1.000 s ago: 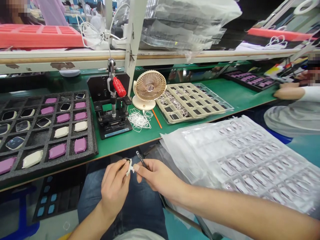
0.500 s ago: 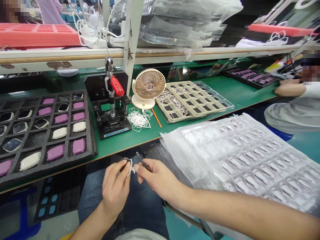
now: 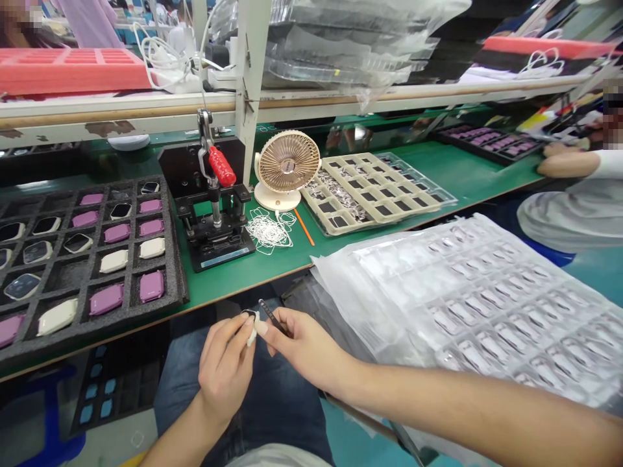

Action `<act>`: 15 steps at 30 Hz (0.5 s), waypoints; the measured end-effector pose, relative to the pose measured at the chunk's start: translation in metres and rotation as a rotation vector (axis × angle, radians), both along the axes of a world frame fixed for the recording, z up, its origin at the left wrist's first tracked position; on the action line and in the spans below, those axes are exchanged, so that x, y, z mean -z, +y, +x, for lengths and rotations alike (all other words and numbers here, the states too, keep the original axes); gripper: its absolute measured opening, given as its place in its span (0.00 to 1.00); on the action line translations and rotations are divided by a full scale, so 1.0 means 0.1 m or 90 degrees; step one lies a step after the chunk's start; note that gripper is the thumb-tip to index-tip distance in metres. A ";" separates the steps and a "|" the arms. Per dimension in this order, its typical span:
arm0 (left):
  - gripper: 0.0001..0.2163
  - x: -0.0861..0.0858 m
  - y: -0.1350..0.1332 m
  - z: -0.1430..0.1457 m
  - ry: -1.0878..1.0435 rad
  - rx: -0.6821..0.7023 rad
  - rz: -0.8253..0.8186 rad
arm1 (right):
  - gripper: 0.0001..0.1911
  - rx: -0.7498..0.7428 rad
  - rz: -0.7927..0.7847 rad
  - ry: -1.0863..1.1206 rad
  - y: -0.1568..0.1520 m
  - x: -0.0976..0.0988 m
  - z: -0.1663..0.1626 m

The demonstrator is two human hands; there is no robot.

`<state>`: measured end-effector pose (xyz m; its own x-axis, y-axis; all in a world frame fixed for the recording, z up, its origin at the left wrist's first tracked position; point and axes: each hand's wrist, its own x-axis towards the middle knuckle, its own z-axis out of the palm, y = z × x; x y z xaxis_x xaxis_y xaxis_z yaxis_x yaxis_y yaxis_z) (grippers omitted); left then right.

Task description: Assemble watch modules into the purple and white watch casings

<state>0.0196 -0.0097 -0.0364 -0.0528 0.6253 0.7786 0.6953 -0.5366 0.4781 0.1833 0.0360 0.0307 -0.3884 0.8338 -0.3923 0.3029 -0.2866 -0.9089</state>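
Note:
My left hand (image 3: pixel 224 366) pinches a small white watch case (image 3: pixel 252 336) above my lap, its dark face partly covered by my fingers. Close against it, my right hand (image 3: pixel 309 344) holds black tweezers (image 3: pixel 269 313) between thumb and fingers, their end sticking up and to the left. The right thumb touches the edge of the watch case. Beyond the hands, on the green bench (image 3: pixel 228 280), stands a black press (image 3: pixel 217 227) with a red handle. To its left, a black foam tray (image 3: pixel 181 279) carries purple and white watch cases.
A small fan (image 3: pixel 289 165) stands behind a heap of white rings (image 3: pixel 269 231) and an orange stick (image 3: pixel 304 227). Beige trays (image 3: pixel 335 222) lie right of it. Plastic-covered trays of parts (image 3: pixel 389 285) flank my right arm. A co-worker's arm (image 3: pixel 569 162) rests at the far right.
The watch case has turned in my fingers, showing more of its dark face and white side. The tweezers have shifted slightly left. The camera view has moved a little.

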 end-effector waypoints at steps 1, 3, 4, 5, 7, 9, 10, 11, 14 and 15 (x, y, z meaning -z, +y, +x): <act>0.21 -0.01 0.00 0.00 -0.009 0.011 -0.006 | 0.28 -0.005 -0.004 0.012 0.01 0.03 0.01; 0.20 -0.04 -0.01 -0.01 -0.028 0.033 -0.020 | 0.28 -0.008 -0.010 0.049 0.03 0.07 0.02; 0.19 -0.06 -0.01 0.00 -0.037 0.040 -0.028 | 0.28 -0.011 -0.012 0.070 0.03 0.09 0.02; 0.18 -0.07 -0.02 0.00 -0.045 0.045 -0.037 | 0.28 -0.014 -0.012 0.088 0.03 0.10 0.03; 0.17 -0.09 -0.04 0.01 -0.057 0.045 -0.052 | 0.28 -0.023 -0.012 0.118 0.02 0.13 0.04; 0.17 -0.08 -0.07 0.03 -0.069 0.046 -0.066 | 0.27 -0.030 -0.011 0.131 0.00 0.15 0.04; 0.17 -0.08 -0.08 0.03 -0.078 0.049 -0.068 | 0.27 -0.029 -0.006 0.125 -0.01 0.15 0.04; 0.17 -0.07 -0.10 0.04 -0.090 0.053 -0.071 | 0.27 -0.027 0.004 0.114 -0.02 0.14 0.05; 0.15 -0.04 -0.15 0.06 -0.141 0.074 -0.112 | 0.26 -0.030 0.036 0.015 -0.03 -0.02 0.10; 0.13 -0.02 -0.16 0.07 -0.171 0.084 -0.151 | 0.25 -0.044 0.042 -0.033 -0.04 -0.13 0.15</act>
